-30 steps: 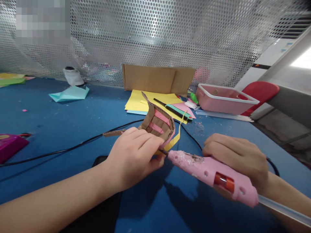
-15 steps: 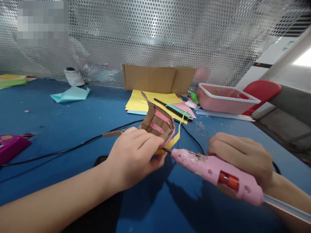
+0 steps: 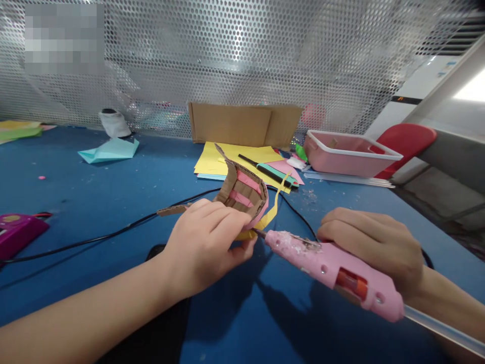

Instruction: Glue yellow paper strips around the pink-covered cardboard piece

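My left hand is closed around a small cardboard piece with pink paper strips and a yellow strip hanging off it. It holds the piece just above the blue table. My right hand grips a pink glue gun with a clear glue stick sticking out of its back. The gun's nozzle touches the lower edge of the cardboard piece beside my left thumb.
A black cable runs across the table behind my hands. Farther back lie yellow paper sheets, a utility knife, a cardboard sheet, a pink tray and light blue folded paper. A magenta object sits at left.
Both hands stay nearly still. The glue gun has shifted slightly, its nozzle staying against the cardboard piece.
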`<state>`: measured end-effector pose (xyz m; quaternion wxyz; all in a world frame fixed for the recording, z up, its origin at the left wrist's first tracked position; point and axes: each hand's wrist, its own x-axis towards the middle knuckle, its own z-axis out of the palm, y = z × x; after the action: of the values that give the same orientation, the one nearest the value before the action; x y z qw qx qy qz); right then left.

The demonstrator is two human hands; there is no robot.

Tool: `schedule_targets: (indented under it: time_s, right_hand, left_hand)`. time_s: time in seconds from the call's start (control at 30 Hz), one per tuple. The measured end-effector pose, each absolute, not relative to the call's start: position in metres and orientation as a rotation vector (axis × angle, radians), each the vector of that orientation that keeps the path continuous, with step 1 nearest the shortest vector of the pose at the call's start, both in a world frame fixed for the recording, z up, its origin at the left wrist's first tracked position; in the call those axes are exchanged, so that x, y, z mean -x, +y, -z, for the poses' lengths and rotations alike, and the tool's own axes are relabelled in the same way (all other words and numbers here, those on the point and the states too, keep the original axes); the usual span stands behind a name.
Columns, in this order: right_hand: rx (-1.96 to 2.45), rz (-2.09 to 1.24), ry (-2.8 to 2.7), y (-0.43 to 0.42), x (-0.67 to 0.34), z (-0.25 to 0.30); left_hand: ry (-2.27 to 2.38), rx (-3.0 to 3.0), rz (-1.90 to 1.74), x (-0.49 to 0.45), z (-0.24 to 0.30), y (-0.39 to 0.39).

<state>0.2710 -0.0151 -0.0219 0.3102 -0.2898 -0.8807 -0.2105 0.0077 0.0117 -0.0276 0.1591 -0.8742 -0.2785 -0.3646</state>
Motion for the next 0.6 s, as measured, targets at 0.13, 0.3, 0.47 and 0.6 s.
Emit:
schedule_targets:
  time_s: [0.13, 0.3, 0.47, 0.6]
  right_hand:
    - [0.75, 0.585, -2.316, -0.0151, -0.2723, 0.0221]
    - [0.774, 0.612, -2.314, -0.0153, -0.2714, 0.0204]
    - [0.716, 0.573, -2.276, -0.0141, -0.2716, 0.0192]
    - [0.69, 0.602, -2.259, -0.0149, -0.2697, 0.0196]
  left_hand:
    - [-0.783, 2.513, 1.058, -0.0072, 0.0283, 0.0121]
    - [-0.808, 2.507, 1.058, -0.0076, 0.0275, 0.0114]
    - [-0.839, 2.5, 1.068, -0.0079, 0.0261, 0.0101]
    - [-0.858, 2.506, 1.081, -0.007, 0.0253, 0.0108]
